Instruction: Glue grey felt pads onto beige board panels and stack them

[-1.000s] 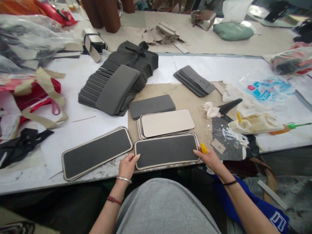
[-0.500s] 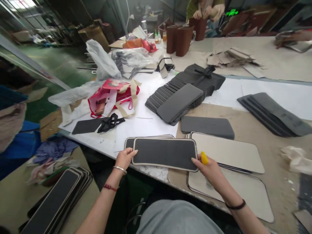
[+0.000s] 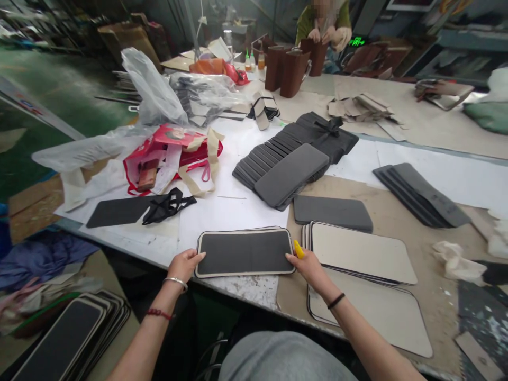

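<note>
A dark grey rectangular panel (image 3: 246, 252) with rounded corners and a beige border lies level at the table's near edge, over another such panel that barely shows behind it. Its left end is pinched by my left hand (image 3: 186, 264), thumb on top. My right hand (image 3: 307, 267) grips the right end the same way, and a yellow piece (image 3: 298, 250) covers or sits at one of its fingers. Just right of that hand are two stacks of beige, dark-edged panels, a rear stack (image 3: 361, 251) and a nearer stack (image 3: 377, 312).
Behind lie a fanned pile of dark grey pieces (image 3: 273, 153), a single grey piece (image 3: 333, 212) and another grey stack (image 3: 423, 194). A red bag (image 3: 170, 151) and black straps (image 3: 169, 205) are at left. Bordered panels (image 3: 67, 336) stack lower left. Across the table, a person (image 3: 325, 34) handles brown bags (image 3: 293, 71).
Both hands have brought the panel left and squared it over the one beneath, which now shows only along the back edge. The camera view has shifted slightly.
</note>
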The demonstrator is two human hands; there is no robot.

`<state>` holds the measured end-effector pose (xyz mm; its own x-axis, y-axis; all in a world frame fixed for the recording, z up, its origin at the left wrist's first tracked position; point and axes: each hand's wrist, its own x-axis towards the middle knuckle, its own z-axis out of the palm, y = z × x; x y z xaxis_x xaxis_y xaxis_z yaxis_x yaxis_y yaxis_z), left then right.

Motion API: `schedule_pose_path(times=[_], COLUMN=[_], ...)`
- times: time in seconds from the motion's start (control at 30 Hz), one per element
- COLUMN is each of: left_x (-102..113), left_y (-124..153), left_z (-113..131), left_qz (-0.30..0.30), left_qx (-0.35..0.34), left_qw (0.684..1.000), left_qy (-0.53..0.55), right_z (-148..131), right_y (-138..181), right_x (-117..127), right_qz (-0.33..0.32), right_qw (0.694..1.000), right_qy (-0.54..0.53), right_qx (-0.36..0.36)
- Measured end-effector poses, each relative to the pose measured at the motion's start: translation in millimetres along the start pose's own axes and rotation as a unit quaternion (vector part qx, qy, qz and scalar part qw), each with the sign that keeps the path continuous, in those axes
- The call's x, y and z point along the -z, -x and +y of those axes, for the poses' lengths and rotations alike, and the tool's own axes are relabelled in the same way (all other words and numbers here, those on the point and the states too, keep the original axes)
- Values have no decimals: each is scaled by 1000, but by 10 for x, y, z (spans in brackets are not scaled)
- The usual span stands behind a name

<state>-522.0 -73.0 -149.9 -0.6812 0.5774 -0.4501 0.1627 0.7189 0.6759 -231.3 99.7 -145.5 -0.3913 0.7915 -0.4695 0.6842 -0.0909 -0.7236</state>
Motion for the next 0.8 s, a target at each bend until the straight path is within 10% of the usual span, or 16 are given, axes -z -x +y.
schedule_pose_path(times=[0.8], left_x=[104], left_y=[-55], left_z=[-85], left_qz=[25], left_qx=[30], left_qw=[994], left_qy=[-107], right_z=[-102], right_y=[-36], right_x=[-97], right_qz=[49], right_qw=[972], right_qy=[229], right_qx=[-15])
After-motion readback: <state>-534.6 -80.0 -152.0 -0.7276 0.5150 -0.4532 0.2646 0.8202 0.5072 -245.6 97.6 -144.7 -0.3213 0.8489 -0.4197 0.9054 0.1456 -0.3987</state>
